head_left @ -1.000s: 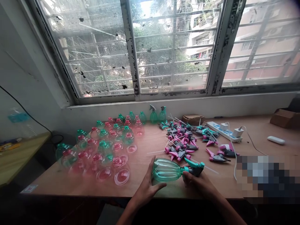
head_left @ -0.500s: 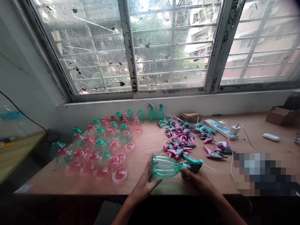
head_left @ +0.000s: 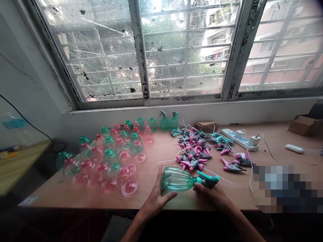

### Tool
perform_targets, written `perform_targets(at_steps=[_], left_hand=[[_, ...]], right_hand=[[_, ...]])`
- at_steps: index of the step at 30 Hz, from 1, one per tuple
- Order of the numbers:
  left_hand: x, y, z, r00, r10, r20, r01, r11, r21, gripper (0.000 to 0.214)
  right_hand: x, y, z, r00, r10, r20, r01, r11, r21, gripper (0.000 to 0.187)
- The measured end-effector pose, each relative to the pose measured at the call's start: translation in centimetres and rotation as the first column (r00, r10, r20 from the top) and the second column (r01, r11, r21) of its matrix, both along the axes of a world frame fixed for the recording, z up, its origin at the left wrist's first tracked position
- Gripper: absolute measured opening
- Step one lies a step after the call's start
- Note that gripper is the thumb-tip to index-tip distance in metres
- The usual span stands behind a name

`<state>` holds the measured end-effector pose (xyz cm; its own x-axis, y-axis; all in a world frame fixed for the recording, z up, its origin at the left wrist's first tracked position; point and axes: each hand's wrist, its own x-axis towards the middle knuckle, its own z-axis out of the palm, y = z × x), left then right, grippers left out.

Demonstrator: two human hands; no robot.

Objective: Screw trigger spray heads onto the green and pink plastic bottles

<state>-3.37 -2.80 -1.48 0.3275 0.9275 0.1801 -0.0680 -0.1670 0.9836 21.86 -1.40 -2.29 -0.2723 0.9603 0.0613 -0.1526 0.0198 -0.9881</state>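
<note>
A clear green spray bottle (head_left: 177, 178) lies sideways in the air above the table's front edge, its neck toward the right. My left hand (head_left: 159, 199) holds the base end, fingers behind it and thumb apart below. On the bottle's neck sits a grey and teal trigger head (head_left: 209, 179). My right hand (head_left: 211, 194) is closed on this head near its collar, with some fingers hidden underneath. Beyond the bottle lies a pile of grey trigger sprayers (head_left: 194, 153) with pink or teal parts and thin clear tubes.
Several red bottles (head_left: 124, 171) and green bottles (head_left: 109, 154) without heads stand at the left. Two green bottles with heads (head_left: 164, 123) stand by the wall. At the right are a power strip (head_left: 238, 138) with cables, a white device (head_left: 294, 148), a cardboard box (head_left: 304, 125) and a blurred patch.
The fingers of my right hand have shifted slightly around the collar. The bottle stays almost in place in my left hand, and the view has moved a little.
</note>
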Motion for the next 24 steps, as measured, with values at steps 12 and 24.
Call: perform_targets(at_steps=[12,24], left_hand=[[0.0,0.0,-0.1,1.0,0.005,-0.025,-0.004,1.0,0.018,0.102],[-0.1,0.1,-0.1,1.0,-0.003,0.001,0.003,1.0,-0.012,0.11]], right_hand=[[0.0,0.0,-0.1,1.0,0.001,0.008,0.0,0.999,-0.033,0.034],[0.0,0.2,-0.5,0.999,-0.037,0.016,0.037,0.999,-0.008,0.034]])
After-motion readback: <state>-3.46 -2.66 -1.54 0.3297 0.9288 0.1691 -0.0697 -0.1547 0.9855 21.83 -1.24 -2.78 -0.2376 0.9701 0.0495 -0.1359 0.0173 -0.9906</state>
